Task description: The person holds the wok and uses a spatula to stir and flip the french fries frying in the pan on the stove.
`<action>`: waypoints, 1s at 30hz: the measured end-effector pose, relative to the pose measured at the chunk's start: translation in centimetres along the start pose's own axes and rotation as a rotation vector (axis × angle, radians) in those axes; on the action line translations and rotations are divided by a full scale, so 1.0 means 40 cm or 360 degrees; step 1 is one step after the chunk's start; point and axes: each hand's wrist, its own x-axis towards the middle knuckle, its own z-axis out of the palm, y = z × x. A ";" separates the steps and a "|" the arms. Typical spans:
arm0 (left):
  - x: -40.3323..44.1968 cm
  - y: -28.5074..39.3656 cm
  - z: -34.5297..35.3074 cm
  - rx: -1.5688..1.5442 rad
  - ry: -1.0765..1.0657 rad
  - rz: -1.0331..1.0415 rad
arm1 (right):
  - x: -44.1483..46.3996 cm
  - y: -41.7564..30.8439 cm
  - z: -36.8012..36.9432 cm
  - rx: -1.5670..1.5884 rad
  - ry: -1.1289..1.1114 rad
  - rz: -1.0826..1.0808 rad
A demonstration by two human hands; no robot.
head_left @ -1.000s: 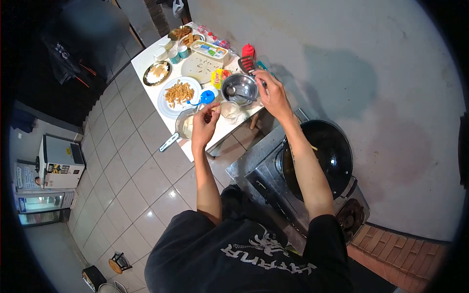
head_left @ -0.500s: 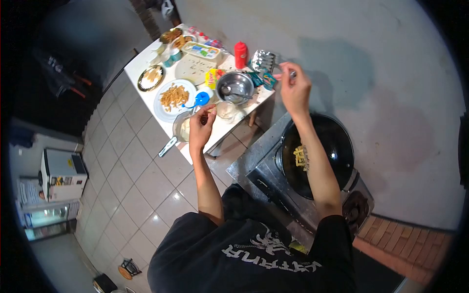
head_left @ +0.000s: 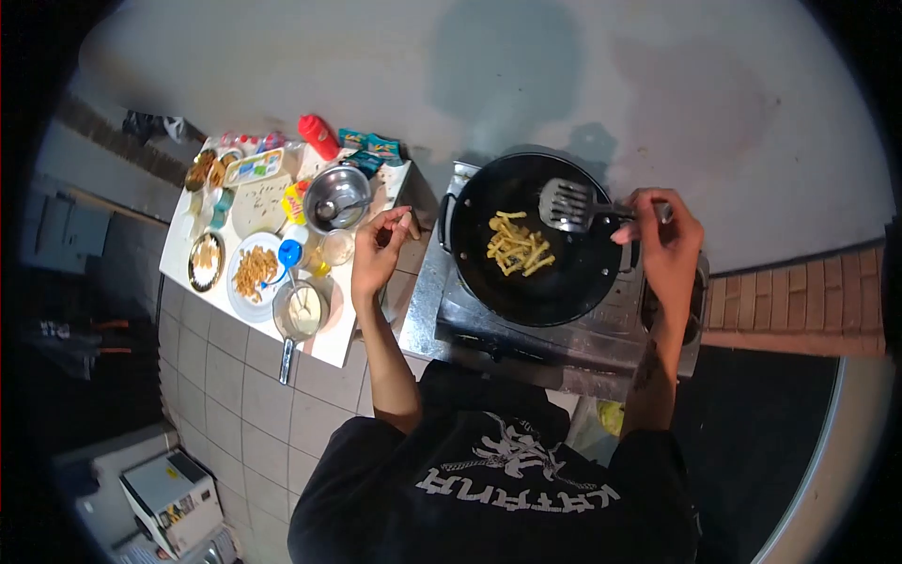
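My right hand (head_left: 669,235) is wrapped round the handle of a slotted metal spatula (head_left: 581,209), whose head hangs over the right part of a black wok (head_left: 526,305). Pale yellow strips like fries (head_left: 519,246) lie heaped in the wok, left of the spatula head. To the wok's left, my left hand (head_left: 380,256) hovers near the table edge, thumb and fingertips drawn together. Whether something small is between them I cannot make out. Closest to that hand on the table are a glass bowl of white powder (head_left: 337,247) and a steel bowl (head_left: 335,199) with a ladle inside.
The wok sits on a metal stove (head_left: 526,346) against the wall. On the white table (head_left: 331,350) are a plate of browned pieces (head_left: 254,273), a handled pan with pale batter (head_left: 303,308) and a red squeeze bottle (head_left: 318,137). A brick ledge (head_left: 780,315) runs along the right.
My view has swung right toward the stove. My right hand has brought the spatula from beside the table to above the wok. My left hand keeps its pinched shape.
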 end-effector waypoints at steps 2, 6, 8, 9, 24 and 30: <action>0.015 -0.007 0.020 -0.0045 -0.0028 0.0027 | -0.040 0.018 -0.019 -0.0073 0.0054 0.0068; 0.035 -0.001 0.051 0.0040 -0.0100 -0.0018 | -0.092 0.048 -0.040 -0.0275 0.0005 0.0195; 0.038 -0.010 0.069 0.0007 -0.0137 0.0038 | -0.109 0.061 -0.040 -0.0283 -0.0044 0.0168; 0.041 -0.008 0.074 -0.0031 -0.0144 0.0096 | -0.112 0.061 -0.039 -0.0298 -0.0051 0.0141; 0.019 0.000 0.062 0.0180 -0.0209 0.0007 | -0.117 0.184 0.040 -0.0421 -0.0023 -0.0084; 0.019 0.000 0.063 0.0160 -0.0160 0.0036 | -0.127 0.223 0.029 -0.0253 -0.0002 0.0022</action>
